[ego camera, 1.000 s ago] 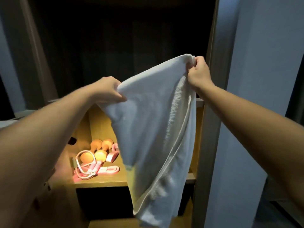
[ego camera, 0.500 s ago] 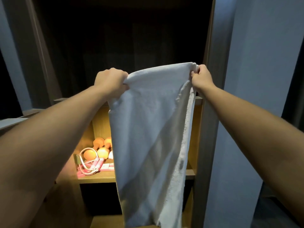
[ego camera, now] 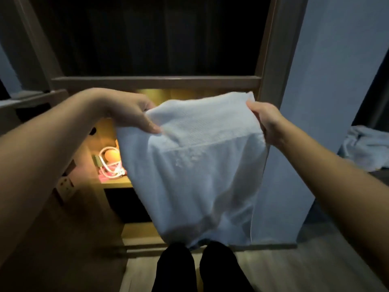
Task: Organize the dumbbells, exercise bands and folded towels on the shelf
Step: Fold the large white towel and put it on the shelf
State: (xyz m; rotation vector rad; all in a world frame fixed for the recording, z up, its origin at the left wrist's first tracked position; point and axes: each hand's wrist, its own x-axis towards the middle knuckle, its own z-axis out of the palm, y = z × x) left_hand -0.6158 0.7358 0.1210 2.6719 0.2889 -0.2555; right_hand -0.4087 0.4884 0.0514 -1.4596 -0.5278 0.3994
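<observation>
Head view: my left hand (ego camera: pixel 130 114) and right hand (ego camera: pixel 266 121) each pinch an upper corner of the white towel (ego camera: pixel 200 165), fingers curled into the cloth. I judge this spreads it flat for folding. It hangs before the lit shelf (ego camera: pixel 117 183), hiding all but an orange dumbbell (ego camera: pixel 111 154) and pink band (ego camera: pixel 110 170) at the shelf's left end. Half a second ago I held it higher.

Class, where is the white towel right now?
The towel hangs mid-frame in the head view, between left hand and right hand, before the lit shelf.
</observation>
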